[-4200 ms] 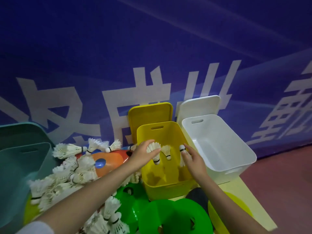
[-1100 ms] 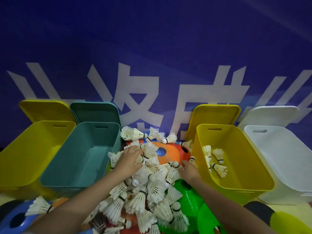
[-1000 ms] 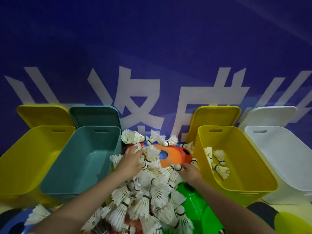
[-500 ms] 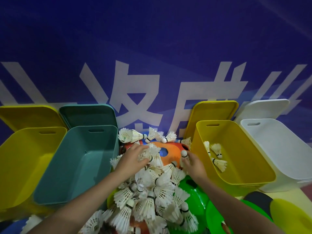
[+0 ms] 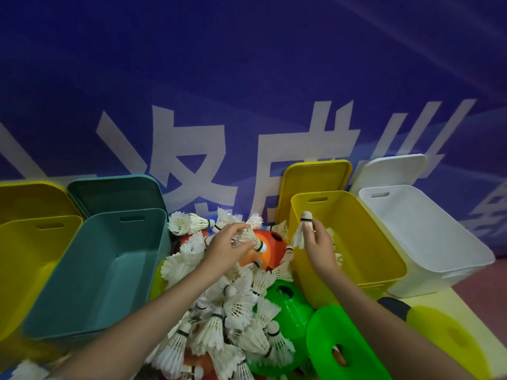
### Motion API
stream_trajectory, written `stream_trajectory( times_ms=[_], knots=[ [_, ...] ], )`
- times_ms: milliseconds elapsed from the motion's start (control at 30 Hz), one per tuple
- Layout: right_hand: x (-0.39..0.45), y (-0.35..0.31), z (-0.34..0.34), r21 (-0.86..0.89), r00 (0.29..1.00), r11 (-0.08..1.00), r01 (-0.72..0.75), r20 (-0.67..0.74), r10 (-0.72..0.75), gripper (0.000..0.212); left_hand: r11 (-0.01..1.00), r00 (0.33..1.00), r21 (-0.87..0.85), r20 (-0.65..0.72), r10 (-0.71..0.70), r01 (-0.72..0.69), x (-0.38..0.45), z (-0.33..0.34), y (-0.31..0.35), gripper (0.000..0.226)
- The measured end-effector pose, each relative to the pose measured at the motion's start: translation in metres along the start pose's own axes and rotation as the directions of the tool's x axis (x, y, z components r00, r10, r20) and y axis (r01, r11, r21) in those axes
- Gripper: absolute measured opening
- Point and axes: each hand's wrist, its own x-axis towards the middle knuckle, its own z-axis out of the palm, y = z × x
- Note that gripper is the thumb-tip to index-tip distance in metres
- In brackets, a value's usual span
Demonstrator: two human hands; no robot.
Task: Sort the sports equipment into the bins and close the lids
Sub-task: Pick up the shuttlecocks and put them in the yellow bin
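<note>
A heap of white shuttlecocks (image 5: pixel 233 311) lies between the bins, over orange (image 5: pixel 267 244) and green disc cones (image 5: pixel 288 305). My left hand (image 5: pixel 226 248) pinches one shuttlecock (image 5: pixel 251 238) above the orange cone. My right hand (image 5: pixel 319 245) holds another shuttlecock (image 5: pixel 301 229) cork-up over the left rim of the right yellow bin (image 5: pixel 384 250). A few shuttlecocks lie inside that bin, mostly hidden behind my right hand. All bins stand open, with lids leaning on the wall behind them.
A teal bin (image 5: pixel 96 270) and a second yellow bin (image 5: pixel 24 256) stand at the left, a white bin (image 5: pixel 428 237) at the far right. More green cones (image 5: pixel 343 346) and a yellow one (image 5: pixel 455 341) lie in front. A blue banner wall (image 5: pixel 247 91) backs everything.
Both hands have lifted a shuttlecock out of the heap. My right hand moved right and up to the yellow bin's rim; my left hand rose above the orange cone.
</note>
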Motion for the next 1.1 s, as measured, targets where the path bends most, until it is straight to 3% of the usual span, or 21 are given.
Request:
stream_trajectory(
  times_ms=[233, 433, 533, 667, 833, 967, 1100],
  knots=[
    [0.018, 0.015, -0.050, 0.036, 0.999, 0.999, -0.017, 0.031, 0.016, 0.022, 0.991, 0.995, -0.082, -0.006, -0.103, 0.102, -0.007, 0.052, 0.023, 0.039],
    [0.048, 0.064, -0.098, -0.057, 0.954, 0.955, -0.291, 0.054, 0.294, 0.057, 0.991, 0.997, -0.130, 0.079, 0.016, -0.006, 0.015, 0.104, 0.069, 0.041],
    [0.056, 0.085, -0.125, -0.118, 0.937, 0.938, -0.325, 0.098, 0.336, 0.051, 0.998, 0.987, -0.060, 0.159, 0.027, -0.017, 0.034, 0.134, 0.085, 0.042],
    [0.060, 0.102, -0.151, -0.223, 0.932, 0.942, -0.252, 0.205, 0.298, 0.052, 0.984, 0.939, 0.180, 0.337, -0.064, 0.002, 0.056, 0.178, 0.085, 0.055],
    [0.056, 0.115, -0.166, -0.366, 0.895, 0.929, 0.057, 0.430, 0.115, 0.047, 0.909, 0.870, 0.417, 0.445, -0.212, 0.008, 0.081, 0.227, 0.074, 0.059],
    [0.050, 0.123, -0.167, -0.429, 0.927, 0.889, 0.160, 0.376, 0.014, 0.048, 0.889, 0.836, 0.448, 0.448, -0.317, 0.097, 0.099, 0.259, 0.069, 0.052],
    [0.045, 0.125, -0.168, -0.418, 0.967, 0.899, 0.135, 0.252, -0.028, 0.049, 0.827, 0.768, 0.546, 0.470, -0.435, 0.134, 0.109, 0.280, 0.048, 0.055]
  ],
)
